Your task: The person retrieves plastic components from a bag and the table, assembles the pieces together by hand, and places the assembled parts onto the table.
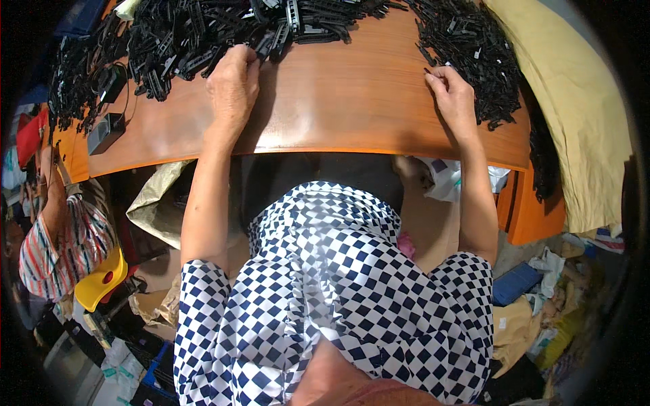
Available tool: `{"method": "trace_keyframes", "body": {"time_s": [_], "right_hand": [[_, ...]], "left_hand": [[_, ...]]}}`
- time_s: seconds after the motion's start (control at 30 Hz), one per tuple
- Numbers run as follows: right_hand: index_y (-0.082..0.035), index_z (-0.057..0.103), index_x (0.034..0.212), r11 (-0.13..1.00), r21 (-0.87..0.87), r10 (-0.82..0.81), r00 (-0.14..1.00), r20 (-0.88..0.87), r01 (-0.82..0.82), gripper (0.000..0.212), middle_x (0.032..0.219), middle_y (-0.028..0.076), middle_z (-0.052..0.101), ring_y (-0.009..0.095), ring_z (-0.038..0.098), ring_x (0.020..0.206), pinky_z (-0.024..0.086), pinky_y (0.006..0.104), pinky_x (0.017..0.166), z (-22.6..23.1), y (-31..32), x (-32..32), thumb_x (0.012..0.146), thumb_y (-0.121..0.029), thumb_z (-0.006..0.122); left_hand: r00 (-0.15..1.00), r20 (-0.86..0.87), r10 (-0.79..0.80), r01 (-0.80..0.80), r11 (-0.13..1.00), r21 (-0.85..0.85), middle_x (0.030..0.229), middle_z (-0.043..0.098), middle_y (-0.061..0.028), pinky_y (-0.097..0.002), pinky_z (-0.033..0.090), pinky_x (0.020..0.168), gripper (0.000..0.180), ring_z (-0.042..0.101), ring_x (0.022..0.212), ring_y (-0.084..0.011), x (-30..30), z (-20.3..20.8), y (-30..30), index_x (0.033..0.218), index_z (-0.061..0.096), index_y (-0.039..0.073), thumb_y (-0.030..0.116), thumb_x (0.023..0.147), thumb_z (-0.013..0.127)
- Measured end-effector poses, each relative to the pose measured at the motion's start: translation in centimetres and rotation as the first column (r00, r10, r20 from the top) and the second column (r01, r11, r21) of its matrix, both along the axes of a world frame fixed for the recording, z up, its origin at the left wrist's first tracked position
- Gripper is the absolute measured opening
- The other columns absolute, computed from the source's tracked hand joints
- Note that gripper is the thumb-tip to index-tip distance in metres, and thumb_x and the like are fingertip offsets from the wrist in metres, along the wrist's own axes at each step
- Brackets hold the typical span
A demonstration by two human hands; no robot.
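Note:
My left hand [233, 88] is closed around a black plastic part [265, 49] at the near edge of a large heap of slim black plastic parts [196, 30]. At the right, my right hand [452, 98] makes a pinch beside a second heap of smaller black pieces [467, 51]. A small dark piece [427, 70] shows at the tips of thumb and forefinger; its exact kind is too small to tell. Both hands are over the brown wooden table [338, 101], and its surface shows between the two heaps.
A dark box-shaped object [106, 133] with a cable lies at the table's left. Pale yellow fabric [575, 122] hangs along the right. A person in a striped top [64, 243] is at the left, near a yellow plastic stool [101, 279]. Bags and a blue bundle [516, 283] lie on the floor.

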State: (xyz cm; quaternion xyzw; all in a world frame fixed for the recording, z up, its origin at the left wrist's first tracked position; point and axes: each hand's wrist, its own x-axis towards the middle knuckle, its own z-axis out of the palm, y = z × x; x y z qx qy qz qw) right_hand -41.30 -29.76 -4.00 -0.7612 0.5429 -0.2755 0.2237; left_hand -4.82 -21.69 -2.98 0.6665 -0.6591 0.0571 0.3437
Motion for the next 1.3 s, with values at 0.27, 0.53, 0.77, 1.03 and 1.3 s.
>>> {"method": "trace_keyframes", "body": {"time_s": [0.27, 0.53, 0.77, 1.03, 1.3], "right_hand": [[0.001, 0.059, 0.106, 0.733, 0.592, -0.364, 0.542, 0.758, -0.336, 0.021, 0.084, 0.009, 0.065, 0.01, 0.06, 0.066, 0.048, 0.0186, 0.053, -0.8, 4.2, -2.0, 0.094, -0.016, 0.057], [-0.002, 0.062, 0.094, 0.714, 0.681, 0.072, 0.984, 0.163, -0.165, 0.015, 0.079, 0.006, 0.064, 0.014, 0.059, 0.067, 0.047, 0.0268, 0.06, 1.2, 10.6, -8.2, 0.092, -0.015, 0.056], [0.001, 0.059, 0.088, 0.954, 0.288, 0.13, 0.978, -0.161, -0.08, 0.015, 0.077, 0.015, 0.062, 0.026, 0.06, 0.072, 0.047, 0.0353, 0.065, 3.7, 8.5, -6.6, 0.086, -0.014, 0.058], [-0.003, 0.051, 0.104, 0.869, -0.406, 0.094, 0.901, -0.424, -0.282, 0.02, 0.091, 0.019, 0.058, 0.039, 0.062, 0.084, 0.051, 0.045, 0.071, -0.7, -4.2, 1.8, 0.084, -0.009, 0.055], [-0.005, 0.051, 0.115, 0.845, -0.38, 0.227, 0.895, -0.384, -0.377, 0.033, 0.092, 0.017, 0.06, 0.033, 0.063, 0.08, 0.053, 0.038, 0.073, 2.5, -5.2, 5.7, 0.083, -0.002, 0.057]], "left_hand": [[0.203, -0.978, 0.042, 0.185, 0.979, 0.08, 0.094, 0.06, -0.0089, -0.0236, 0.052, 0.067, 0.029, 0.063, 0.08, -0.016, -0.8, -0.4, 2.4, 0.116, 0.048, -0.001, 0.005, 0.09, 0.058], [-0.234, -0.963, 0.131, 0.39, 0.92, 0.03, 0.092, 0.061, -0.0084, -0.0225, 0.05, 0.064, 0.021, 0.063, 0.077, -0.0174, -1.6, -2.1, 4.3, 0.108, 0.055, -0.001, -0.001, 0.087, 0.057], [0.612, -0.79, -0.031, 0.302, 0.933, 0.197, 0.091, 0.063, -0.0054, -0.025, 0.048, 0.071, 0.018, 0.059, 0.079, -0.0116, -4.1, -1.9, 4.8, 0.106, 0.057, 0.001, 0.002, 0.088, 0.055], [0.952, -0.288, -0.108, 0.178, 0.956, 0.231, 0.103, 0.065, -0.0143, -0.0334, 0.051, 0.074, 0.026, 0.065, 0.09, -0.0257, -5.5, 1.0, 5.1, 0.11, 0.056, 0.004, 0.001, 0.085, 0.058], [0.532, -0.845, -0.052, 0.372, 0.911, 0.178, 0.105, 0.06, -0.0083, -0.0258, 0.052, 0.078, 0.027, 0.062, 0.09, -0.0143, -5.7, 1.1, 3.6, 0.117, 0.051, -0.003, 0.004, 0.091, 0.055]]}}
